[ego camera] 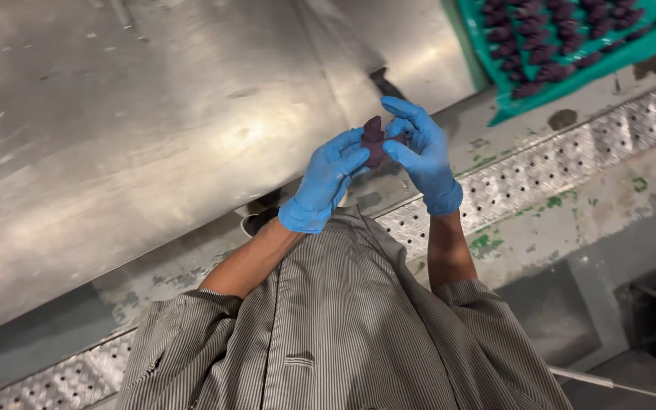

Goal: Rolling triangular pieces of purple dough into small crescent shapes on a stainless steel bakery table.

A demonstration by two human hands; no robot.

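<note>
hands: I see left hand [326,184] and right hand [421,152], blue-gloved, both gripping dark purple piece [373,140], frame centre
tray: green tray [632,47], upper right, holding similar pieces
</note>
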